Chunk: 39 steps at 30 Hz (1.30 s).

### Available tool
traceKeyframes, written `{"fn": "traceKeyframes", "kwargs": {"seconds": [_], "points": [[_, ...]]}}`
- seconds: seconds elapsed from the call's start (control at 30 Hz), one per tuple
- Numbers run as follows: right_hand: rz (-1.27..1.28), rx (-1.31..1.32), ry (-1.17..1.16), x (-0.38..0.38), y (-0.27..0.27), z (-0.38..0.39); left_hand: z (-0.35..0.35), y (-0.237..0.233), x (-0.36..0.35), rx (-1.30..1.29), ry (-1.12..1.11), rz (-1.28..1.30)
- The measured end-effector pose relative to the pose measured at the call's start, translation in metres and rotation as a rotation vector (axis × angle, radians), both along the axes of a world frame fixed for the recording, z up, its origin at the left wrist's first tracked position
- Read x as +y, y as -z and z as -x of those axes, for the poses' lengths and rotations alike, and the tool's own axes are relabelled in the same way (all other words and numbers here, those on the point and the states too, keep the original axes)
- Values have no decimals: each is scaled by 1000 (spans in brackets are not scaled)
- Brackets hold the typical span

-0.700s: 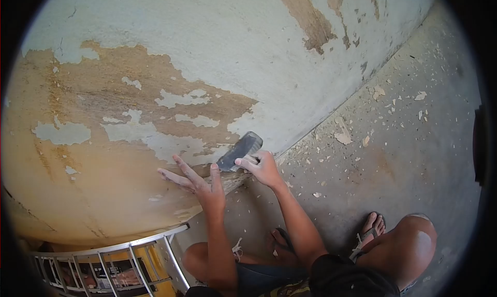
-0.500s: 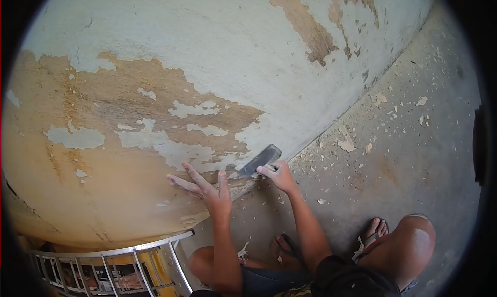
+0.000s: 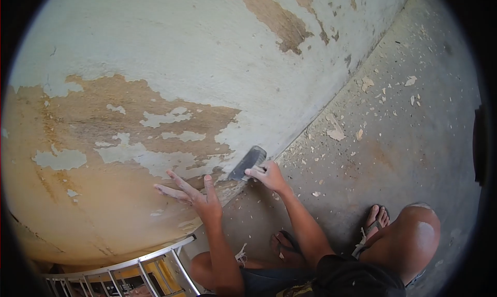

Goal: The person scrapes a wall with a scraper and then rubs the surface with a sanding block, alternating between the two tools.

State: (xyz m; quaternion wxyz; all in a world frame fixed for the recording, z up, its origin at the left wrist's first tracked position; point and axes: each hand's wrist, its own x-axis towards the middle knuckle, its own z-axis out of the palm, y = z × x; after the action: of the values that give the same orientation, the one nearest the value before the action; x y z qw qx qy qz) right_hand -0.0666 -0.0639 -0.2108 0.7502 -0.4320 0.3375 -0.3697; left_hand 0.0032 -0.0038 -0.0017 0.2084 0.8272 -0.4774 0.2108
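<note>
My right hand [image 3: 266,176] is wrapped round a wide dark-bladed scraper [image 3: 248,162], whose blade lies against the lower part of the wall [image 3: 202,74]. To its left, my left hand [image 3: 194,196] has its fingers spread, whitish with dust, and rests at or very near the wall surface. Around both hands the wall is patchy: pale coating in some places, bare tan-brown surface [image 3: 171,110] in others. Whether the blade edge is under loose coating is too small to tell.
Flakes of coating [image 3: 335,128] are scattered over the grey concrete floor [image 3: 414,162] along the wall's base. A metal ladder [image 3: 124,266] is at the lower left. My bent knees and sandalled feet [image 3: 377,216] are close beneath my arms.
The view has shifted, so the wall and hands sit further left. The scraper blade looks turned a little, more of its face showing. Both hands keep nearly the same pose.
</note>
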Motion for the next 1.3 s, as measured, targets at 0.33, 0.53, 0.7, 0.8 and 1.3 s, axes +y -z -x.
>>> {"fn": "traceKeyframes", "kwargs": {"seconds": [0.33, 0.53, 0.7, 0.8, 1.3], "points": [[-117, -129, -78, 1, 24, -2, 0, -2, -3, -42, -33, -2], [254, 3, -96, -34, -35, 7, 0, 0, 1, -33, -24, -21], [-21, -112, -102, -22, 20, 21, -2, 1, -4, -68, -40, -19], [131, 40, -61, -26, 0, 20, -2, 3, -1, -18, -20, -10], [153, -34, -37, -43, -24, 25, -4, 2, -2, -53, -43, -18]]}}
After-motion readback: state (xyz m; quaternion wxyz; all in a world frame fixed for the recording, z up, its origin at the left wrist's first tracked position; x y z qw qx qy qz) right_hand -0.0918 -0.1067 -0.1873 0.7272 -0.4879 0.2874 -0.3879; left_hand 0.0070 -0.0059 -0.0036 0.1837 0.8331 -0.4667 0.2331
